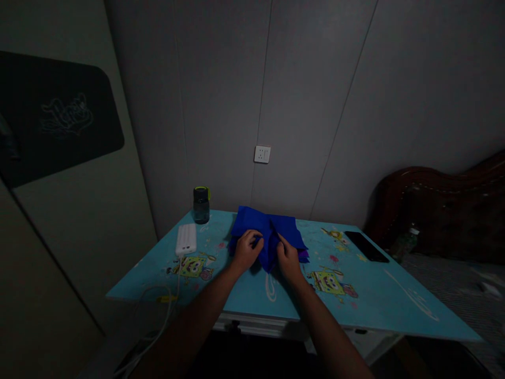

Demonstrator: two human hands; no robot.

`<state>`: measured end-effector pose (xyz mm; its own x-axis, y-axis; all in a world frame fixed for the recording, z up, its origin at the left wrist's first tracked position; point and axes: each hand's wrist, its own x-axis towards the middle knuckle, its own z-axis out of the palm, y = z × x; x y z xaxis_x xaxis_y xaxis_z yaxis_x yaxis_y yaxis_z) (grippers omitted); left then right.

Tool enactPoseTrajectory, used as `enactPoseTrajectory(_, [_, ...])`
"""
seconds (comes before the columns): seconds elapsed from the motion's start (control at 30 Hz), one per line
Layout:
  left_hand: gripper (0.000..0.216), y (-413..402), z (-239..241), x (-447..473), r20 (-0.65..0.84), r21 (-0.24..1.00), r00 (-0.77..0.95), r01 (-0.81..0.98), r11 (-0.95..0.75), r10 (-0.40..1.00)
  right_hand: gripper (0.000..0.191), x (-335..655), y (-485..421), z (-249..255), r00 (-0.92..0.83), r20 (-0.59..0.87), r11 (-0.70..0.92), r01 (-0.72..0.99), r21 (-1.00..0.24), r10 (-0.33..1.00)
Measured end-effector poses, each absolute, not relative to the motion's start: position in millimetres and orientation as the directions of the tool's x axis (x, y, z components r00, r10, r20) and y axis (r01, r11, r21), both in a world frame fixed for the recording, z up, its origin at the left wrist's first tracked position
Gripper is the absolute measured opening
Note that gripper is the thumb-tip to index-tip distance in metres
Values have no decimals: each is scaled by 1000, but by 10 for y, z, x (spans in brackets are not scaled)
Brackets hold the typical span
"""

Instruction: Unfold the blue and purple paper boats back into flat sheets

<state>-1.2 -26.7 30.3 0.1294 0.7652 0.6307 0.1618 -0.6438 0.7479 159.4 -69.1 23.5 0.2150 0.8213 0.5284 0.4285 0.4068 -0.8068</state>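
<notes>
blue cloth (268, 231) on table, seemingly pinched in both hands' grip: left hand (246, 250), right hand (288, 259).

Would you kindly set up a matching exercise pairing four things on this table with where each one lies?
Things:
1. blue cloth
2. water bottle
3. black phone
4. white power bank

Places:
A. right side of the table, towards the dark wooden headboard
B. left side, with a cable running off the front edge
C. under both hands, mid-table
D. back left corner, by the wall

Pairs: 1-C, 2-D, 3-A, 4-B
</notes>
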Motion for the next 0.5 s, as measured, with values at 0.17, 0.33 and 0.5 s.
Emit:
enactPoseTrajectory(0.17, [23, -247, 279, -34, 585, 793, 148, 101, -601, 797, 56, 1589, -710, 273, 235, 531, 398, 440, -805, 814])
enactPoseTrajectory(0.33, [31, -281, 311, -45, 505, 861, 116, 4, -509, 855, 54, 1608, -678, 264, 296, 548, 422, 394, -816, 783])
enactPoseTrajectory(0.5, [40, -268, 272, -23, 358, 920, 152, -225, -321, 921, 53, 1648, -620, 234, 351, 540, 439, 330, -836, 765])
